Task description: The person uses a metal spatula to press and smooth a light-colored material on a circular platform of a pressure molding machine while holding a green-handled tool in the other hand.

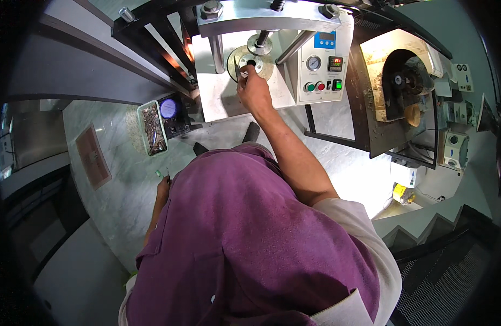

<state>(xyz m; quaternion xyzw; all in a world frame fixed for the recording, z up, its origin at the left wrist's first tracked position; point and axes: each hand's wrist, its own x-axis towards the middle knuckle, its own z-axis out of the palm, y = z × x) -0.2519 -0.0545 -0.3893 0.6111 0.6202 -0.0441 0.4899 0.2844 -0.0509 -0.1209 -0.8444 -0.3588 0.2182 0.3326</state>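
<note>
My right hand point(253, 87) reaches onto a metal press, its fingers closed on a slim dark pointed tool point(237, 68) over a round metal plate point(264, 70) with a centre hole. Above the plate hangs the press's steel ram point(259, 44). Beside the ram stands a white control panel point(321, 81) with buttons, a gauge and displays. Low at my left, beside my purple apron point(229, 217), my left hand point(163, 186) is closed on a small green-and-metal tool point(159, 173), partly hidden.
A tray of small metal pieces point(153, 127) and a blue-lidded container point(168, 108) sit left of the press. A pink mat point(93, 155) lies on the marble floor point(115, 206). A dark-framed machine with a lit chamber point(370, 60) stands right; black mesh point(435, 288) is at lower right.
</note>
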